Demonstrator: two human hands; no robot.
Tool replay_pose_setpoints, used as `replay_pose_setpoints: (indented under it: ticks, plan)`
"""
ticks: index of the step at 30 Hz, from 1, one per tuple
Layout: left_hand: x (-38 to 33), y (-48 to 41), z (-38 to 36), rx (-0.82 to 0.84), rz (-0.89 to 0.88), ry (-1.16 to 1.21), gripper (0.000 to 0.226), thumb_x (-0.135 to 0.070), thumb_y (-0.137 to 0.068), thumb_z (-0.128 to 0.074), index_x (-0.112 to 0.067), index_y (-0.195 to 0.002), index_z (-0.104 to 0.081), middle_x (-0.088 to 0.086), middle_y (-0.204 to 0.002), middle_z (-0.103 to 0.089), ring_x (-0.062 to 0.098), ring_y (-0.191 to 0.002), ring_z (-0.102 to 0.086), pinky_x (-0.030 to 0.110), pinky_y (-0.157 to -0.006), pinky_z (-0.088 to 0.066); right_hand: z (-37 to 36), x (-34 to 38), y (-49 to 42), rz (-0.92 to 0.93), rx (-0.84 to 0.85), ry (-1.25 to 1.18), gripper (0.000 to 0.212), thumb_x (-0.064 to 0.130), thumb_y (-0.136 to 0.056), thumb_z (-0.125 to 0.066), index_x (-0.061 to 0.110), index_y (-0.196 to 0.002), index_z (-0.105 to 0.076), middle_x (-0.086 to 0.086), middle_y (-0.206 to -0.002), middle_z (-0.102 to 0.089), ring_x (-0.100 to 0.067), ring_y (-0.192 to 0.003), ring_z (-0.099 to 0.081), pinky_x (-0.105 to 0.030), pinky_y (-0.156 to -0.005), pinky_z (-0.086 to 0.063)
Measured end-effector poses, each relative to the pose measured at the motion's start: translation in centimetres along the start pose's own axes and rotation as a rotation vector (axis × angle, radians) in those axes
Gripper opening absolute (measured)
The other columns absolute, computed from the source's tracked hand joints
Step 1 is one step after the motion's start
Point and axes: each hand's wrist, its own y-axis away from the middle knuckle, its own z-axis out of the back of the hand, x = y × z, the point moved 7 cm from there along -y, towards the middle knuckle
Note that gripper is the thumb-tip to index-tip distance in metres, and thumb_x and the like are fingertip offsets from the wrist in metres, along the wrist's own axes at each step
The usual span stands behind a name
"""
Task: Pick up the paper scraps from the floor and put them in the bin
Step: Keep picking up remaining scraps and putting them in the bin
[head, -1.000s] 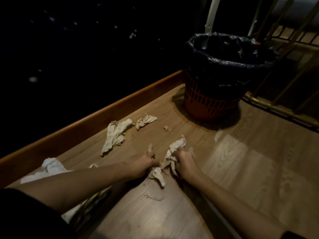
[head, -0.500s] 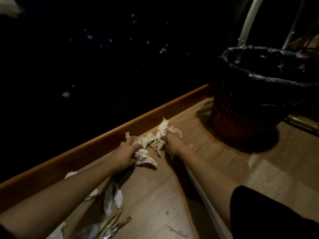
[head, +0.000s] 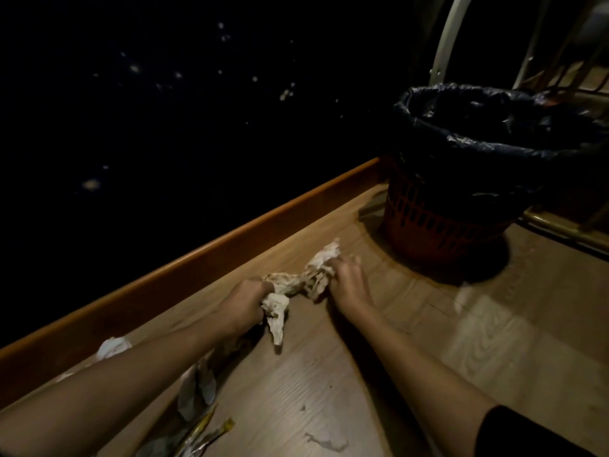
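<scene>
A bunch of crumpled paper scraps (head: pixel 298 283) lies on the wooden floor between my two hands. My left hand (head: pixel 245 303) is closed on the left end of the bunch, and a twisted piece (head: pixel 276 316) hangs from it. My right hand (head: pixel 346 278) presses on the right end, fingers curled over the paper. The bin (head: pixel 438 225), a red slatted basket lined with a black bag, stands on the floor to the far right of my hands. More scraps lie near me: a white one (head: pixel 112 347) by the skirting, another (head: pixel 196 387) under my left forearm, a flat one (head: pixel 326 441).
A wooden skirting board (head: pixel 204 258) runs diagonally along the left, with a dark wall above it. A yellow wrapper (head: pixel 204 433) lies at the bottom left. Metal rails (head: pixel 560 232) and a white tube (head: pixel 448 37) stand behind the bin. Bare floorboards (head: pixel 494 341) stretch to the right.
Both hands have slid forward along the skirting with the scraps, sweeping up the loose pieces that lay ahead. The bunch between them has grown and sits closer to the bin.
</scene>
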Motion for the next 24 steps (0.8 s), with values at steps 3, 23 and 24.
replay_pose_setpoints:
  ticks: [3,23,24]
  plan:
    - [-1.2,-0.2,0.1,-0.026,-0.038,0.026,0.023,0.005,-0.074,-0.056,-0.014,-0.086,-0.06,0.002,-0.089,-0.055,0.017,-0.083,-0.051,0.033,-0.072,-0.049,0.1,-3.6,-1.0,-0.049,0.069,0.126,0.031,0.002,-0.086,-0.053,0.013,-0.115,-0.059,-0.011,-0.13,-0.052,-0.029,-0.122,-0.039,-0.038,-0.099,-0.039]
    - [-13.5,-2.8,11.2,-0.227,-0.257,-0.017,0.018,-0.009,-0.075,-0.065,-0.009,-0.093,-0.065,0.006,-0.089,-0.067,0.021,-0.085,-0.063,0.029,-0.069,-0.045,15.7,0.4,3.1,0.161,-0.202,-0.1,0.031,-0.008,-0.072,-0.046,0.0,-0.089,-0.071,-0.019,-0.096,-0.065,-0.036,-0.09,-0.059,-0.038,-0.081,-0.045]
    - [-15.6,-3.5,13.7,-0.287,-0.298,-0.016,0.02,-0.011,-0.074,-0.066,-0.007,-0.093,-0.065,0.01,-0.089,-0.067,0.023,-0.085,-0.063,0.031,-0.069,-0.043,18.7,1.3,2.2,0.191,-0.246,-0.104,0.032,-0.003,-0.07,-0.045,0.0,-0.088,-0.071,-0.02,-0.094,-0.065,-0.035,-0.089,-0.058,-0.039,-0.081,-0.045]
